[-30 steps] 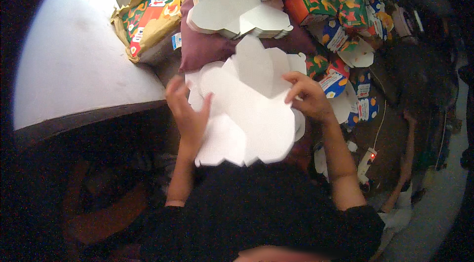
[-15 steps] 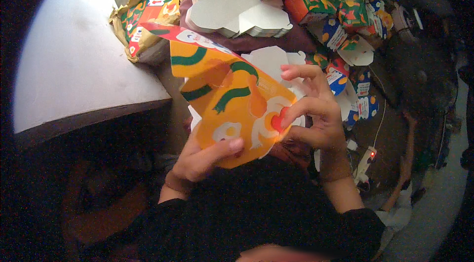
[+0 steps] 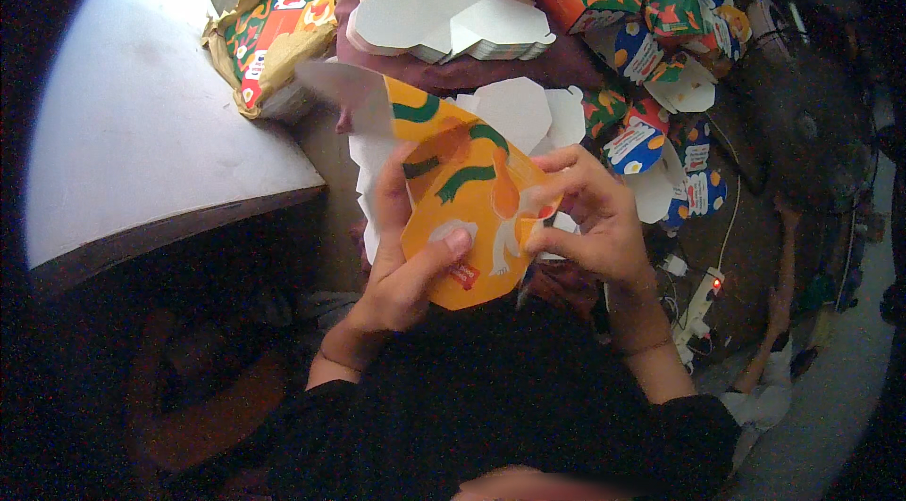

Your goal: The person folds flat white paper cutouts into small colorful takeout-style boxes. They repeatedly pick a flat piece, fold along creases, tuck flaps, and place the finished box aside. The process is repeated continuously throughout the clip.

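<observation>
A yellow cardboard food carton, printed with green, orange and white shapes, is partly folded between my two hands. My left hand grips its left side, the thumb pressed flat on the yellow face and the fingers behind. At the right edge my right hand pinches a corner between thumb and fingers, beside a small red print. A blurred flap at the upper left shows its white inner side. Behind and below the carton lie flat white carton blanks, partly hidden by my hands.
A stack of white blanks rests on purple cloth ahead. Several folded, colourful cartons are heaped at the right, near a lit power strip. On the left stand a white table and a paper-wrapped bundle of printed cardboard.
The carton has turned and shifted slightly right; its upper-left flap now shows white instead of red. My right fingers have closed into a pinch at the right edge. My left hand moved up.
</observation>
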Available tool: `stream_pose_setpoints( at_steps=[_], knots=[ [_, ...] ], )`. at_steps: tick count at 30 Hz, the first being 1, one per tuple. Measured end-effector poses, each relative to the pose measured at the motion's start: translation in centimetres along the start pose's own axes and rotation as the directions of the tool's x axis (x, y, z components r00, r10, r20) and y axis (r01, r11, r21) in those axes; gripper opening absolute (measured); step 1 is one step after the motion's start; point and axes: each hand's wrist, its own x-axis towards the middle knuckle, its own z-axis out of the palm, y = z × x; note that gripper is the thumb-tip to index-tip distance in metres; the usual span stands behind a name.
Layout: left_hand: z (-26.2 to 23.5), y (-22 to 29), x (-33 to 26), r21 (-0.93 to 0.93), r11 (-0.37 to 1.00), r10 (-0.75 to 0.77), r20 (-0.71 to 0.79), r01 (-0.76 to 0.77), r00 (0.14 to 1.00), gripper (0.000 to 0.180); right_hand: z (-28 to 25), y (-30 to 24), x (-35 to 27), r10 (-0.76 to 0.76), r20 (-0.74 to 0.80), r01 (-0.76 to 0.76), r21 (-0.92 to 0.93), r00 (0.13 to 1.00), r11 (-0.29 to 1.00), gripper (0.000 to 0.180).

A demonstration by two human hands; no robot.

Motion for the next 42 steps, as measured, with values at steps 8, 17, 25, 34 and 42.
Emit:
stream_pose_setpoints(
  at_steps=[8,17,25,34,42],
  knots=[
    [-1.9,0.1,-0.5,0.031,0.963,-0.268,0.072,0.267,0.961,0.055,0.3,0.2,-1.4,0.122,-0.006,-0.122,-0.055,0.993,0.991,0.078],
    [-1.7,1.6,1.0,0.292,0.830,-0.555,0.351,0.475,0.754,0.043,-1.9,-1.1,1.3,-0.269,0.262,0.366,-0.471,0.927,0.803,0.048],
    [-1.4,-0.9,0.2,-0.183,0.890,-0.315,0.417,0.418,0.853,0.057,-1.6,-0.8,0.4,-0.232,0.094,0.238,-0.632,0.968,0.738,0.027],
    [-1.5,-0.9,-0.4,-0.138,0.796,-0.552,0.235,0.590,0.800,0.051,-1.3,-1.0,0.1,-0.467,0.134,0.426,-0.674,0.874,0.604,0.026],
    [-1.4,-0.1,-0.3,-0.078,0.699,-0.689,0.195,0.711,0.698,0.049,-3.5,-2.6,0.6,-0.377,0.439,0.578,-0.623,0.816,0.527,0.026]
  ],
)
